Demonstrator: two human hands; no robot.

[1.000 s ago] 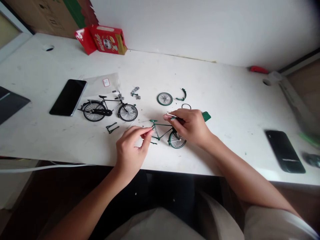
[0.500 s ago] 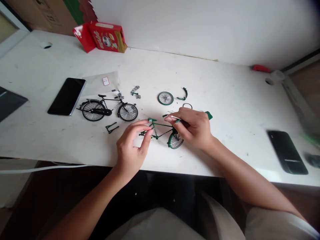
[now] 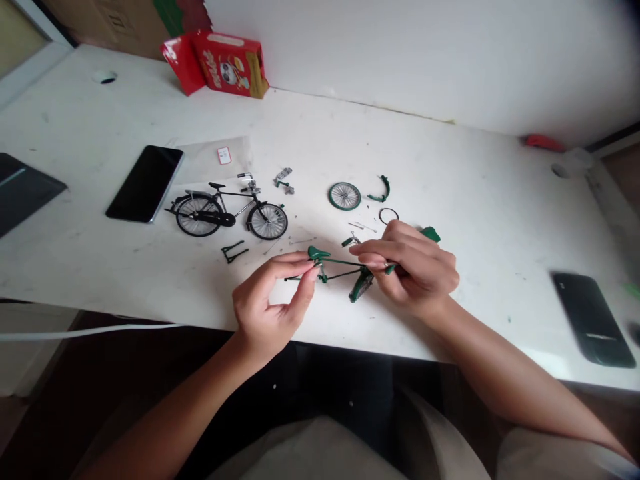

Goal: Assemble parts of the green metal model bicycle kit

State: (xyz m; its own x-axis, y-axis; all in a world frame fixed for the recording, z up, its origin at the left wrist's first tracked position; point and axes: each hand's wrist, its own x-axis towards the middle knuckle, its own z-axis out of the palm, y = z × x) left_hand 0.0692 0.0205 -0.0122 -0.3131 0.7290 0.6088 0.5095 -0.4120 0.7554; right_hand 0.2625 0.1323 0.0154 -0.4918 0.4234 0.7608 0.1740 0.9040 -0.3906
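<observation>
Between my hands is a green model bicycle (image 3: pixel 343 262) with a green saddle, a front wheel and handlebars, and no rear wheel on it. My left hand (image 3: pixel 273 293) pinches the frame just below the saddle with thumb and forefinger. My right hand (image 3: pixel 413 270) is closed around the handlebars at the front, hiding their middle; a green grip shows on each side of the fingers. The front wheel (image 3: pixel 361 285) is partly covered by that hand. Beyond the hands lie a loose spoked wheel (image 3: pixel 345 196), a curved green mudguard (image 3: pixel 385 190) and a thin black ring (image 3: pixel 389 215).
An assembled black model bicycle (image 3: pixel 230 210) lies to the left, near a black stand piece (image 3: pixel 234 251). Small grey and green parts (image 3: pixel 284 180) lie behind it. Phones (image 3: pixel 146 183) rest at left and right. A red box (image 3: pixel 230 65) stands at the back.
The view has shifted slightly, so the table's things sit further right. My right hand has closed in on the handlebars, and the front wheel has turned more edge-on. My left hand still pinches the frame.
</observation>
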